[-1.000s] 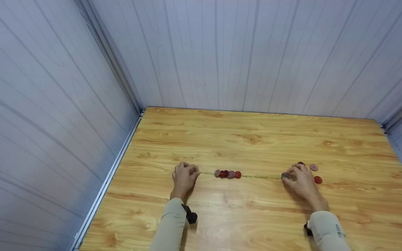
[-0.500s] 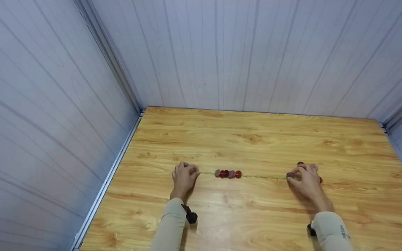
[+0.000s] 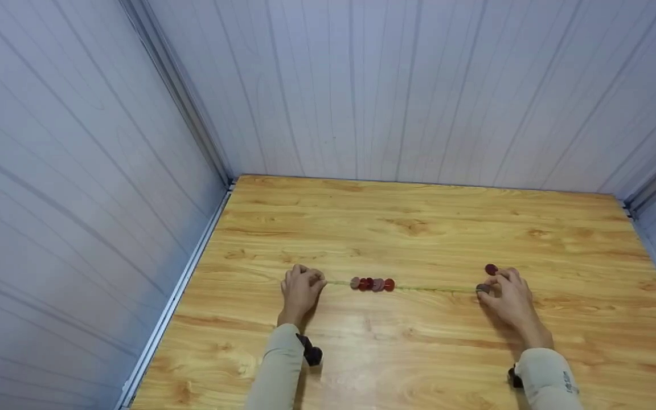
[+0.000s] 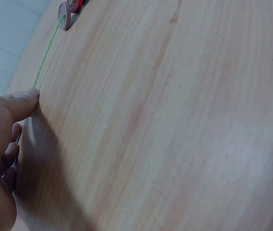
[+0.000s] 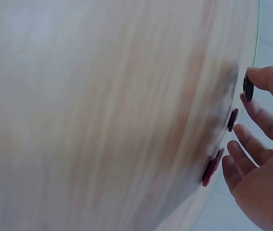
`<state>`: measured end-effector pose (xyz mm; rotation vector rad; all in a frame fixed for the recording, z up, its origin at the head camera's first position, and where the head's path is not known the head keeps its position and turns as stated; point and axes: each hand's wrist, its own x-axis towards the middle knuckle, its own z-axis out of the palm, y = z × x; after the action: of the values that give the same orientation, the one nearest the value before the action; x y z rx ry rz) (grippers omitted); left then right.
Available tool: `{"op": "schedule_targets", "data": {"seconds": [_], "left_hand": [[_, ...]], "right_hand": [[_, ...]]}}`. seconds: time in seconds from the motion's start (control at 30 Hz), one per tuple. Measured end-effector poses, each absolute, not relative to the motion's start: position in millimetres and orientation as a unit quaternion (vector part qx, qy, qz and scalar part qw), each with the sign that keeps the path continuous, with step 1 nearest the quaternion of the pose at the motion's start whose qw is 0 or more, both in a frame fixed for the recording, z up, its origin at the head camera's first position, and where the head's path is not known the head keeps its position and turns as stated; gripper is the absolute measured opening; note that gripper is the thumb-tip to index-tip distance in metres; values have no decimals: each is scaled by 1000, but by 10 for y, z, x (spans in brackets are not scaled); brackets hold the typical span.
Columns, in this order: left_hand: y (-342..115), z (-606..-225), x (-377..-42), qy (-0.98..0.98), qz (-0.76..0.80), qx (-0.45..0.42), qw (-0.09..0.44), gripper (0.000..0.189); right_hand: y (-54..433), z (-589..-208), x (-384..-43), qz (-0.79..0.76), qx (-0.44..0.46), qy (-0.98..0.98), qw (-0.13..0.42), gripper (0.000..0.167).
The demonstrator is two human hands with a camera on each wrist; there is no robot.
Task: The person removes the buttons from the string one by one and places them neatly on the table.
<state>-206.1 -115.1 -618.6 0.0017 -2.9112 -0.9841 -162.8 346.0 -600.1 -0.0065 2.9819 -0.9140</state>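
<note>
A thin green string (image 3: pixel 427 288) stretches between the two hands in the head view. Several pink and red buttons (image 3: pixel 377 285) sit bunched along it, nearer the left side. My left hand (image 3: pixel 300 291) pinches the string's left end between thumb and finger, low over the table; the left wrist view shows the string (image 4: pixel 48 50) running from the fingertips to a pink button (image 4: pixel 64 16). My right hand (image 3: pixel 511 302) pinches a dark grey button (image 3: pixel 482 288) by its edges. In the right wrist view this dark button (image 5: pixel 248 89) is between thumb and forefinger, beside the string.
A loose dark red button (image 3: pixel 491 269) lies just beyond the right fingers. The right wrist view has red buttons (image 5: pixel 211 172) on the table under that hand, which hides them from the head view. The wood-grain table (image 3: pixel 408 228) meets pale panel walls (image 3: pixel 385 91).
My right hand has slid rightward with the dark grey button, covering the loose pink and red buttons and uncovering the dark red one. The left hand and the bunched buttons stay in place.
</note>
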Motion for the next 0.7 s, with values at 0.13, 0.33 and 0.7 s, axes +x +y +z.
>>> {"op": "schedule_targets", "data": {"seconds": [0.13, 0.33, 0.7], "left_hand": [[-1148, -6191, -2066, -948, -317, 3, 31, 7], [-1149, -6181, -2060, -947, -319, 5, 31, 7], [-1163, -6181, -2060, -945, -324, 1, 31, 7]], "right_hand": [[3478, -6005, -1621, -287, -5, 958, 9, 32], [3506, -6012, -1599, -294, 8, 956, -6, 30], [3510, -5981, -1586, -286, 71, 955, -22, 35]]}}
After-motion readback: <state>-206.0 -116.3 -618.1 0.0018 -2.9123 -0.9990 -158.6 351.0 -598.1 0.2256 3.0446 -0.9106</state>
